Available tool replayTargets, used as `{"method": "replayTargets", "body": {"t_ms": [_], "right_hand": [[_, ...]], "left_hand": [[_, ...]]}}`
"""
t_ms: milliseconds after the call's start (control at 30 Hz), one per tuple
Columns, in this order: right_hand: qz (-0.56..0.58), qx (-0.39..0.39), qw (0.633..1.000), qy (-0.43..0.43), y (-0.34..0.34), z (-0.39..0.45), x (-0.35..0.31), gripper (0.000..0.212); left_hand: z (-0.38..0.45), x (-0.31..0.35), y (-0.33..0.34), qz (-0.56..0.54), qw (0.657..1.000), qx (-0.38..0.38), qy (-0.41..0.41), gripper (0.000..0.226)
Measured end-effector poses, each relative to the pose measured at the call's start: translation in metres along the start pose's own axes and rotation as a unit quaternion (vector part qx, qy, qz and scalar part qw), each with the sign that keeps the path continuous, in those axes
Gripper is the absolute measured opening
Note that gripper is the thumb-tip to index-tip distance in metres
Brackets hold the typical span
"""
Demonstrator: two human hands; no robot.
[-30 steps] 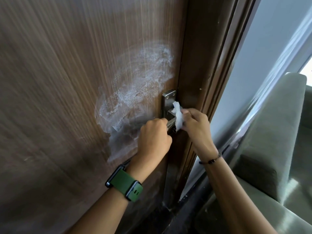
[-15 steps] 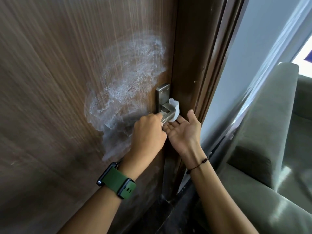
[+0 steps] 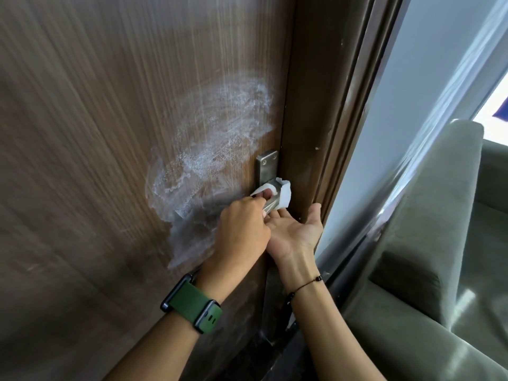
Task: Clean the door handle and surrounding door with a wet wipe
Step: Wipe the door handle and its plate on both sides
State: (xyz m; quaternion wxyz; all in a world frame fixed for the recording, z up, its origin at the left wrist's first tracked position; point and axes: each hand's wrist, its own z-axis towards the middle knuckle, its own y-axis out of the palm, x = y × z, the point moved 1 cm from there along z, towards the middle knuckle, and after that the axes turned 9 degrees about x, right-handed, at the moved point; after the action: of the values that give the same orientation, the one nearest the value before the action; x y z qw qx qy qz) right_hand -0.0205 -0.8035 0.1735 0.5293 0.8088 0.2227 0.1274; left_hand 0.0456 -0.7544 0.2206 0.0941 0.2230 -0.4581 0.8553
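White wipe (image 3: 284,195): draped over the metal door handle (image 3: 270,200), next to the steel plate (image 3: 266,167); one flap hangs on the frame side, another strip lies over the top of the lever.
Left hand (image 3: 242,232): fingers curled round the lever, one fingertip pressing the wipe strip against it. Green-strapped watch (image 3: 192,309) on that wrist.
Right hand (image 3: 295,232): palm up just under the handle, fingers straight and loosely together, thumb out toward the door frame (image 3: 324,119). Fingertips reach under the lever; can't tell if they touch the wipe. Thin black cord bracelet (image 3: 305,284) on the wrist.
Door (image 3: 110,133): brown wood grain, whitish wet smear (image 3: 209,152) in arcs above and left of the handle, running down below it.
Handle location: right edge of the door, just beside the frame.
Sofa (image 3: 439,243): grey-green, right of the frame, armrest near the doorway.
Wall (image 3: 412,78): pale, beyond the frame.
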Motion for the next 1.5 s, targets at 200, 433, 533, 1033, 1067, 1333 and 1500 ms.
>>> {"method": "replayTargets", "body": {"t_ms": [200,433,533,1033,1067,1333,1500], "right_hand": [[-0.019,0.007,1.0,-0.007,-0.007,-0.003,-0.001,0.077],[-0.161,0.059,0.974,-0.15,0.0,0.008,0.006,0.033],[-0.283,0.096,0.92,-0.253,-0.011,0.01,0.005,0.03],[-0.224,0.066,0.968,-0.088,0.003,0.002,0.019,0.049],[-0.214,0.044,0.974,-0.063,0.003,-0.001,0.024,0.056],[-0.087,0.023,0.995,-0.034,0.005,0.005,0.032,0.063],[-0.098,0.045,0.993,-0.057,0.005,0.012,0.017,0.052]], "left_hand": [[0.001,0.0,0.001,0.014,1.0,-0.01,-0.009,0.031],[0.002,0.001,0.002,0.024,1.0,-0.007,0.001,0.033],[0.001,0.0,0.003,0.029,1.0,-0.004,0.003,0.031],[0.014,-0.023,-0.037,-0.115,0.99,-0.041,-0.067,0.021],[0.013,-0.028,-0.039,-0.143,0.985,-0.029,-0.086,0.021],[-0.01,-0.047,-0.051,-0.246,0.952,-0.023,-0.182,0.036],[-0.017,-0.045,-0.053,-0.247,0.953,-0.041,-0.17,0.041]]}}
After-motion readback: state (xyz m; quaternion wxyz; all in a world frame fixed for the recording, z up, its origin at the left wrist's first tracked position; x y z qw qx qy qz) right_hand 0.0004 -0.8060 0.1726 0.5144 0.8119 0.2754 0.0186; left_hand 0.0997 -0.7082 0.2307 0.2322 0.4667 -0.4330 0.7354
